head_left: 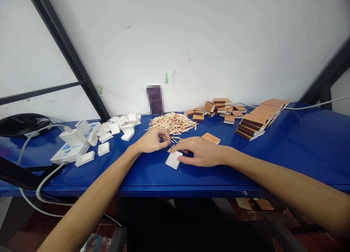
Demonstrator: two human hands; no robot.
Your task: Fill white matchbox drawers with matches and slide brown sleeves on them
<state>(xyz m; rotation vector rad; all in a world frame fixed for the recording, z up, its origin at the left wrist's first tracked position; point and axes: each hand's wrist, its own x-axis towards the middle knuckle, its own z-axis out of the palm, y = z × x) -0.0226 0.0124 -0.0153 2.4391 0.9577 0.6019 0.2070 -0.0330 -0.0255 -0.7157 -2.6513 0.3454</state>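
Observation:
My left hand (153, 140) is over the blue table at the near edge of a pile of matches (175, 123). Its fingers are curled in towards the thumb, and whatever lies between them is hidden. Just to its right, my right hand (197, 151) reaches in with thumb and index finger apart. The thumb tip meets the right edge of a white matchbox tray (173, 161), while the index fingertip is at its far edge, near a few loose matches (175, 138). Behind the right hand lies one orange-brown matchbox (211, 137).
White matchbox trays (128, 126) are heaped at left, beside a white power strip (70, 150) with plugs and cables. Matchboxes lie in a loose heap (218, 108) at the back and in stacked rows (261, 117) at right. A blurred dark rectangle (155, 99) stands against the wall.

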